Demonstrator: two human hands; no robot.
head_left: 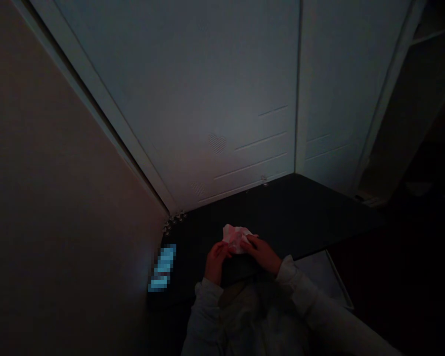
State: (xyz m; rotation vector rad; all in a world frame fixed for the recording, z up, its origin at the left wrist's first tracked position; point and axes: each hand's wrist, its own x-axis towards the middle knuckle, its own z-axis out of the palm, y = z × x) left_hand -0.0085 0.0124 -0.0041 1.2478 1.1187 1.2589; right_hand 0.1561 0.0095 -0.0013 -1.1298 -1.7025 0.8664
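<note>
White panels (193, 74) are standing behind a dark tabletop (304, 212), where left hand (215, 264) and right hand (263, 254) are holding a crumpled pink-and-white sheet (236, 237).

Whether the sheet is wrapping anything, I cannot tell. It is sitting over the tabletop near the wearer's body, the back edge running along the panels and the dark surface stretching off to the right. A brownish wall (77, 198) is bounding the left side, a pixelated bluish patch (163, 267) glowing beside it. Both forearms are angling inward in pale sleeves (207, 306), left fingers curling at the sheet's near-left edge, right fingers and thumb gripping its right side.
</note>
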